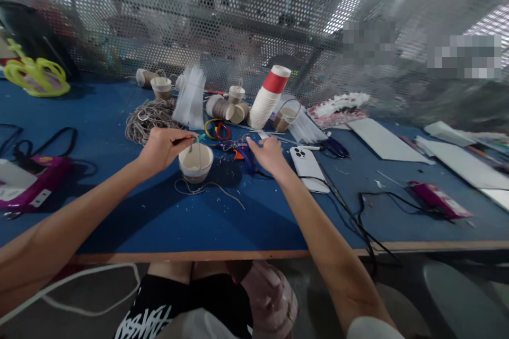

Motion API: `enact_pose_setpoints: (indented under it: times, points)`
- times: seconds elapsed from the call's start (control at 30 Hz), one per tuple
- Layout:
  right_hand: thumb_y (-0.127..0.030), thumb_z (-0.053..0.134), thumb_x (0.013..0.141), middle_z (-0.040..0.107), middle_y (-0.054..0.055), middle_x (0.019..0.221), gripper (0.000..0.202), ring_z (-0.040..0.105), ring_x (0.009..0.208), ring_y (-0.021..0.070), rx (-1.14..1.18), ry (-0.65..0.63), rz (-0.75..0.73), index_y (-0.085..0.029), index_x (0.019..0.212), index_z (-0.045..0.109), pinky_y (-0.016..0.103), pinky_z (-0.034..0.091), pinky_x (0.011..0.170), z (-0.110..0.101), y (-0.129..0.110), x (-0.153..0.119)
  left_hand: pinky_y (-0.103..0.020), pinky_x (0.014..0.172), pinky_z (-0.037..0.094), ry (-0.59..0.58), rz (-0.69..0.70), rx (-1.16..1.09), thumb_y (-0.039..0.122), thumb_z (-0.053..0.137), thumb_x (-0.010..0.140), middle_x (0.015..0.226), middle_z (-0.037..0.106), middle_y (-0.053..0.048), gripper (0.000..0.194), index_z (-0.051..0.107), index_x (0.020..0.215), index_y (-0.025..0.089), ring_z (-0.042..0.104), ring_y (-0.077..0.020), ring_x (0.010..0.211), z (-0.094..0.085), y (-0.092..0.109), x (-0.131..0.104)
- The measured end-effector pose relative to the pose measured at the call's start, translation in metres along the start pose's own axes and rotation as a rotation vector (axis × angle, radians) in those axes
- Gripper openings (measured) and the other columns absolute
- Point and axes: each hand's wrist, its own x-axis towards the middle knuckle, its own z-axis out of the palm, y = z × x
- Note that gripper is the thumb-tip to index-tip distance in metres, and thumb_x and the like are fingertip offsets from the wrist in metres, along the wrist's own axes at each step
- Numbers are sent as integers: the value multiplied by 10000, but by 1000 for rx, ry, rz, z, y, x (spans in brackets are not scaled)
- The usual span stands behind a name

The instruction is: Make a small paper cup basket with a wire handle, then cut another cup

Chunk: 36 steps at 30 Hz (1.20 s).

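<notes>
My left hand (166, 147) is closed in a pinch at the rim of a paper cup (194, 163). Its fingertips grip a thin cord (199, 149) that runs down into the cup; a small green tip shows beside them, its kind unclear. The cup stands upright, brown cord around its lower wall, and a loose cord end lies on the table before it. My right hand (269, 154) is just right of a blue glue gun (248, 158) with an orange trigger. Thumb and fingers are apart, with nothing visible between them. Whether it touches the gun is unclear.
Behind the hands are a cord bundle (149, 121), scissors (218, 130), a leaning stack of paper cups (265, 103) and small cord-wrapped cups (161, 87). A white phone (308, 169) lies at right, with black cables (350, 212) nearby. Purple boxes (439, 201) sit at both sides.
</notes>
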Motion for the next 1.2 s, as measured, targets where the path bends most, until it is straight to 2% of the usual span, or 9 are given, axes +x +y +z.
enact_pose_setpoints:
  times: [0.13, 0.23, 0.33, 0.5, 0.7, 0.87, 1.03, 1.13, 1.2]
  points:
    - [-340, 647, 777, 619, 190, 1097, 284, 546, 1125, 370, -453, -36, -20, -138, 964, 578, 587, 316, 1020, -38, 12, 34, -275, 698, 517, -29, -14, -19, 258, 581, 833, 905, 777, -112, 273, 750, 960, 86, 670, -165, 723, -1, 1, 0]
    - [-143, 612, 747, 611, 187, 1161, 285, 540, 1149, 345, -637, -150, -148, -139, 1029, 568, 538, 331, 1021, -57, 28, 65, -265, 651, 496, -32, -15, -35, 252, 589, 822, 869, 775, -119, 280, 754, 959, 71, 641, -154, 661, -2, 1, 1]
    - [-146, 693, 691, 658, 154, 1051, 273, 604, 1024, 309, -689, -320, -156, -146, 948, 600, 448, 428, 931, -59, 43, 86, -248, 539, 439, -33, -10, -41, 279, 593, 811, 726, 758, -87, 285, 767, 938, 91, 566, -131, 536, -2, -1, 2]
    - [-114, 639, 725, 671, 87, 832, 168, 615, 769, 223, -664, -385, -194, -162, 885, 619, 332, 471, 720, -47, 52, 95, -243, 480, 406, -39, 11, -20, 339, 604, 797, 689, 744, -57, 278, 781, 898, 150, 555, -134, 503, -3, -7, 3]
    - [-128, 604, 775, 650, 82, 839, 128, 590, 805, 227, -637, -347, -282, -169, 894, 623, 337, 444, 732, -54, 48, 91, -248, 595, 502, -81, -31, -26, 332, 608, 811, 784, 766, -59, 266, 770, 931, 159, 658, -160, 646, -6, -3, 3]
    - [-129, 608, 762, 637, 82, 887, 98, 581, 834, 243, -570, -129, -351, -191, 835, 627, 360, 433, 741, -72, 37, 76, -267, 735, 539, -131, -133, -81, 277, 609, 800, 944, 775, -78, 275, 737, 1002, 141, 678, -157, 801, -13, 5, 6]
    - [-136, 628, 752, 612, 47, 823, 109, 565, 776, 204, -399, 41, -366, -197, 843, 629, 342, 427, 742, -87, 27, 56, -268, 708, 545, -304, -133, -19, 378, 613, 733, 1091, 738, -60, 537, 628, 1233, 183, 678, -155, 890, -54, 1, 10]
    - [-203, 689, 733, 536, -23, 690, 114, 498, 620, 134, -105, 120, -328, -200, 822, 620, 290, 420, 652, -88, 25, 41, -296, 816, 517, -62, -132, 40, 431, 565, 774, 1194, 673, -24, 549, 577, 1275, 208, 636, -139, 1001, -82, 20, -1]
    - [-266, 712, 726, 488, -61, 623, 151, 452, 536, 99, 156, 184, -265, -201, 816, 610, 257, 394, 567, -81, 25, 32, -269, 857, 490, 155, -79, 9, 378, 584, 801, 1172, 656, 44, 449, 583, 1237, 271, 607, -121, 1052, -83, 44, -17]
